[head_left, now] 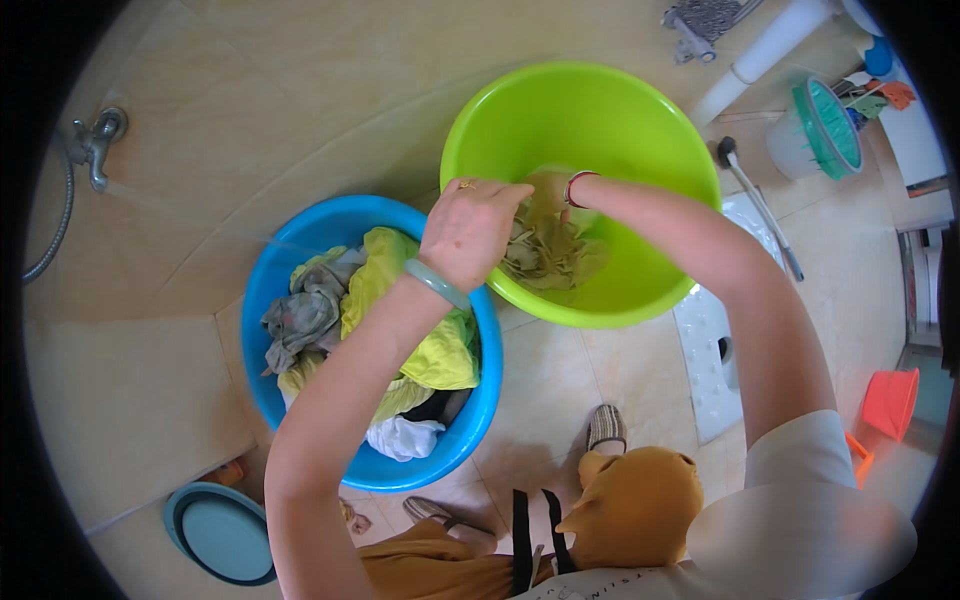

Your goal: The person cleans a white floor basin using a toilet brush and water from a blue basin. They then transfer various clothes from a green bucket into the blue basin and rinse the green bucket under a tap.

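A lime green basin (590, 110) stands tilted on the tiled floor. Inside it lies a wet yellowish-olive cloth (560, 258). My left hand (470, 228), with a ring and a pale green bangle, is closed on the cloth at the basin's near left rim. My right hand (552, 190), with a red bracelet on the wrist, grips the same cloth deeper inside the basin. A blue basin (275, 400) beside it on the left holds several garments: yellow-green (445, 355), grey (305, 315) and white (400, 438).
A tap with a hose (92, 140) is on the wall at upper left. A light blue lid (222, 532) lies at lower left. A white mat (712, 360), a brush (760, 205), a teal basket (830, 125) and an orange bucket (890, 402) are on the right. My feet (606, 428) are below the basins.
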